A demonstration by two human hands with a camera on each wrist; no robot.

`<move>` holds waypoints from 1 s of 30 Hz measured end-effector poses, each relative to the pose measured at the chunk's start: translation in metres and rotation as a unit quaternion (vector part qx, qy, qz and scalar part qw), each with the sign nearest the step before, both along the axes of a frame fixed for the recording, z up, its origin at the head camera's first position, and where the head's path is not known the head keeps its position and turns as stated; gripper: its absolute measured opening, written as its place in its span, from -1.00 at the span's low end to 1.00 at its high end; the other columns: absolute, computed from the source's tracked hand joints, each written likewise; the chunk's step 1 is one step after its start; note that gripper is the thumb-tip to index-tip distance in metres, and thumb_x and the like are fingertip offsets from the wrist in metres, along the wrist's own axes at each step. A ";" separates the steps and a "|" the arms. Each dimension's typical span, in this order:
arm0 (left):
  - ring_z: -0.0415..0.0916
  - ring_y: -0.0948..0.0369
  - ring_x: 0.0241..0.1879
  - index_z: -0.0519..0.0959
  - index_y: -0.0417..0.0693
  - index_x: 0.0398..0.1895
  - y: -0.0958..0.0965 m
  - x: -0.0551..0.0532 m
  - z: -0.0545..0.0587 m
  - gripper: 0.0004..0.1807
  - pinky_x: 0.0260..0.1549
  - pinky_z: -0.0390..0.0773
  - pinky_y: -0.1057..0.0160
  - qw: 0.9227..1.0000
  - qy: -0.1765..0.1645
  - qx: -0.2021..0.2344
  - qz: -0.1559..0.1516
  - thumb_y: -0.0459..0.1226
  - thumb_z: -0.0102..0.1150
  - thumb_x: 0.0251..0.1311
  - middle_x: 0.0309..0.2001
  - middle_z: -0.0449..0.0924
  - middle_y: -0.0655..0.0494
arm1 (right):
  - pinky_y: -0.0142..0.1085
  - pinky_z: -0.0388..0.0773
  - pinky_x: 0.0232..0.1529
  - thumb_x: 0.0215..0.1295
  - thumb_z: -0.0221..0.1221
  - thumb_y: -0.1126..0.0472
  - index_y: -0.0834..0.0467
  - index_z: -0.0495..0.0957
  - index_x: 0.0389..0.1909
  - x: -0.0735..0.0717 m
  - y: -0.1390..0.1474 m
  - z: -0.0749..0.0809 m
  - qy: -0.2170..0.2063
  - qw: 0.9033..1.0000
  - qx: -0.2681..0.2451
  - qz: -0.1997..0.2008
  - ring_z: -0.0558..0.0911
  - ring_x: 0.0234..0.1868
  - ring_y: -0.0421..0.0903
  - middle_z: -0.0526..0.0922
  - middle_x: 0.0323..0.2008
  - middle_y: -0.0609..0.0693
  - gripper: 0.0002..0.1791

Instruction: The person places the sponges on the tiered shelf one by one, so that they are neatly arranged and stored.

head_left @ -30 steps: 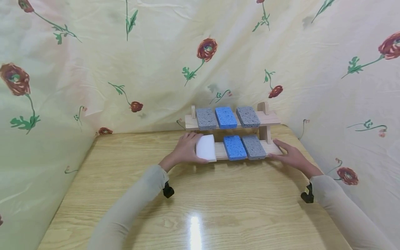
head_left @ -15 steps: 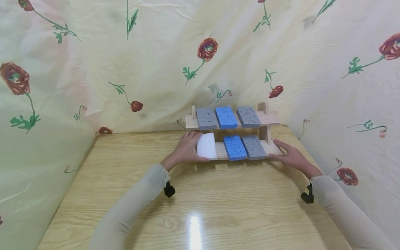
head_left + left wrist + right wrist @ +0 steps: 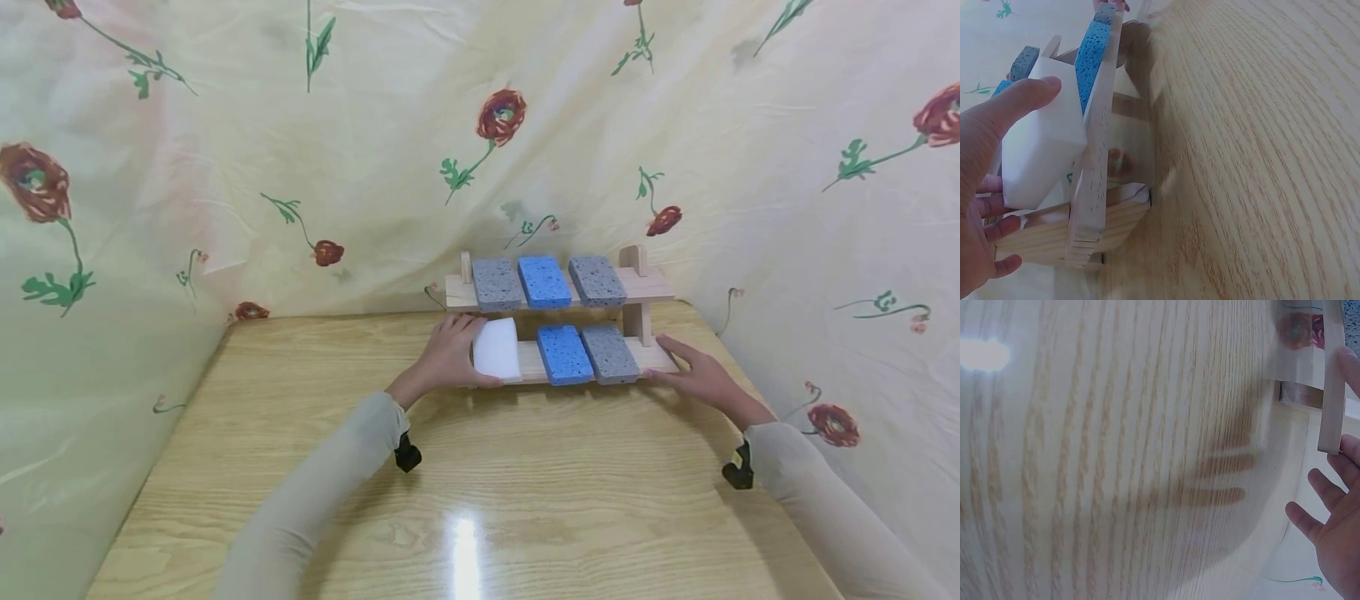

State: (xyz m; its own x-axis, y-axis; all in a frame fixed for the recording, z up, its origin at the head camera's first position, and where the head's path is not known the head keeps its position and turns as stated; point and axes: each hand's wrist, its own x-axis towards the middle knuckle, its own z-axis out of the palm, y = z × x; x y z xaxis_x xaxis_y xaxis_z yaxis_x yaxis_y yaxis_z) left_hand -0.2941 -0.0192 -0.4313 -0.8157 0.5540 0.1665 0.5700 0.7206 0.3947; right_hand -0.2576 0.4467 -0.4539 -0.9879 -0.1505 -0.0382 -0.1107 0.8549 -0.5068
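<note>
My left hand (image 3: 452, 354) grips a white sponge (image 3: 497, 350) at the left end of a two-tier wooden rack's lower shelf (image 3: 531, 363). In the left wrist view, the thumb lies over the top of the sponge (image 3: 1050, 140) and the fingers come round its far side; it stands slightly tilted on the shelf. At the other end of that shelf, my right hand (image 3: 697, 373) holds the rack's corner between thumb and fingers. Right of the white sponge lie a blue sponge (image 3: 564, 355) and a grey sponge (image 3: 610, 353), side by side.
The upper shelf (image 3: 648, 283) carries a grey sponge (image 3: 497, 285), a blue sponge (image 3: 544, 282) and another grey sponge (image 3: 597, 280). Behind the rack hangs a flowered cloth (image 3: 375, 167). The wood-grain table (image 3: 570, 483) stretches out in front.
The white sponge has tilted a little and shifted slightly right and back with my left hand. My right hand has stayed at the rack's end.
</note>
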 end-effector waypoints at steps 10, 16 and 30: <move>0.23 -0.08 0.36 0.26 -0.04 0.53 -0.001 -0.002 -0.002 0.21 0.34 0.28 -0.21 1.000 -0.009 0.012 0.000 0.30 0.52 -0.18 0.46 0.35 -0.06 | 0.35 0.10 0.42 0.29 0.34 -0.16 0.29 0.10 0.57 -0.001 0.001 -0.001 0.002 1.000 0.005 0.001 0.13 0.51 0.47 0.13 0.54 0.38 0.03; 0.25 -0.05 0.33 0.26 0.00 0.53 -0.001 -0.003 -0.003 0.20 0.33 0.28 -0.20 1.000 -0.005 0.017 -0.004 0.30 0.53 -0.18 0.44 0.38 -0.01 | 0.36 0.10 0.42 0.29 0.34 -0.15 0.28 0.10 0.57 -0.001 0.001 -0.001 0.004 1.000 0.006 0.002 0.13 0.50 0.48 0.13 0.53 0.38 0.03; 0.27 -0.03 0.28 0.33 0.03 0.47 0.005 -0.005 -0.007 0.16 0.30 0.30 -0.14 1.000 0.017 0.004 0.001 0.32 0.53 -0.22 0.32 0.47 0.00 | 0.37 0.09 0.42 0.30 0.31 -0.21 0.26 0.08 0.58 -0.002 0.002 -0.002 -0.006 1.000 0.010 -0.007 0.11 0.51 0.48 0.10 0.55 0.37 0.04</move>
